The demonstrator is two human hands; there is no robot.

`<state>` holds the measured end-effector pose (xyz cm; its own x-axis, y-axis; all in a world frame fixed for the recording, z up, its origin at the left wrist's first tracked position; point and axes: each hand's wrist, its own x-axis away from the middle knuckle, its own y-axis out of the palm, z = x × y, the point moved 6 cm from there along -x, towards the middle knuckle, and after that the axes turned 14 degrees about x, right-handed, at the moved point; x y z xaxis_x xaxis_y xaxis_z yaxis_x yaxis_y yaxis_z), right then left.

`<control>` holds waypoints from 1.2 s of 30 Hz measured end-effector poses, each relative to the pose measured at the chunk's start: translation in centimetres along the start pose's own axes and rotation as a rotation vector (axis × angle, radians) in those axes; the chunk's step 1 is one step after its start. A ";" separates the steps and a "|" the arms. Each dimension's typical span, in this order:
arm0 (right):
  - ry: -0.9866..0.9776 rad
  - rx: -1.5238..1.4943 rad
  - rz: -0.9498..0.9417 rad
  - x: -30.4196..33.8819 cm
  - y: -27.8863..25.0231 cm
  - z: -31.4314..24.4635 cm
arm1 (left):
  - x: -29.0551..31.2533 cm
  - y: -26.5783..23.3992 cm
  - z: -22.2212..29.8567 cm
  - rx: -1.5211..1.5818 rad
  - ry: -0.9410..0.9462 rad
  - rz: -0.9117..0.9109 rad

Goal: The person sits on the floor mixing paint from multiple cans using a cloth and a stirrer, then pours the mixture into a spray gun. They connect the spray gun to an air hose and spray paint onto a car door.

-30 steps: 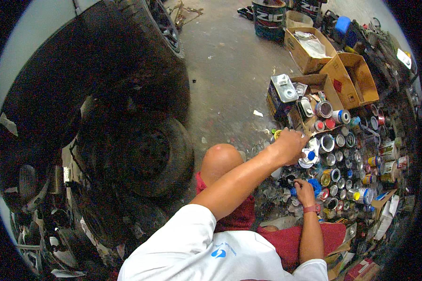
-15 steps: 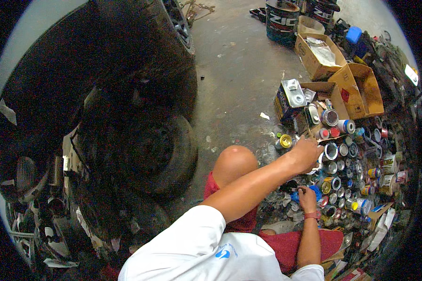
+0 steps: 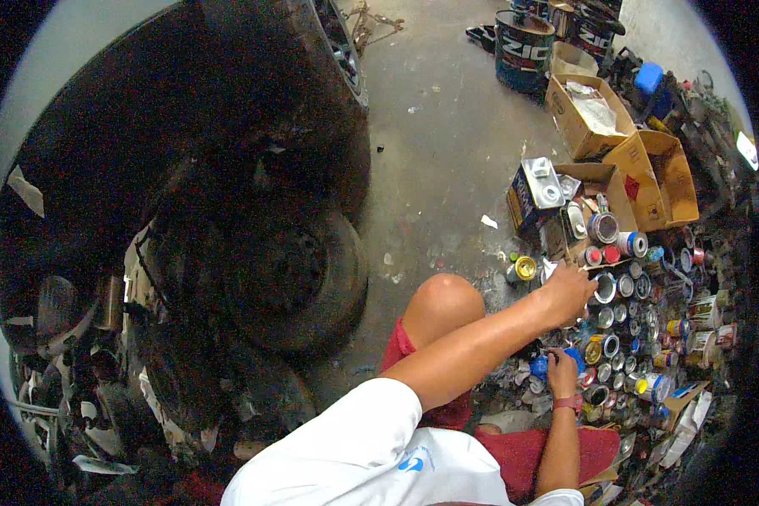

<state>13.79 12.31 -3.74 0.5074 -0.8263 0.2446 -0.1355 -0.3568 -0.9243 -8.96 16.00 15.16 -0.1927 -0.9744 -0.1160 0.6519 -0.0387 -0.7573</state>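
The setting was a cluttered workshop, apparently automotive. A large tyre (image 3: 346, 282) and a spoked wheel rim (image 3: 339, 42) occupied the left side, amid dark, heaped scrap (image 3: 101, 396). Dark metal drums (image 3: 523, 67) stood at the far end of the bare, stained floor (image 3: 434, 118). To the right, cardboard boxes (image 3: 662, 190), a rectangular tin (image 3: 535, 198) and crowded rows of small round tins (image 3: 620, 313), some stained with colour, indicated a place where paints or similar liquids were kept.
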 end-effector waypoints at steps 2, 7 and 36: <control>0.006 -0.025 0.004 0.1 0.0 -0.2 | -0.2 0.1 0.1 0.004 -0.018 -0.022; -0.034 0.012 0.015 0.2 0.2 -1.0 | -0.2 0.1 0.0 -0.001 -0.016 -0.002; 0.064 -0.102 0.002 0.4 -2.0 0.5 | 1.6 -5.2 -0.3 -0.049 -0.050 -0.105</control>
<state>14.65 12.91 -1.93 0.4517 -0.8523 0.2637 -0.2242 -0.3945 -0.8911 -12.91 14.73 18.75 -0.2205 -0.9754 -0.0038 0.5936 -0.1311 -0.7940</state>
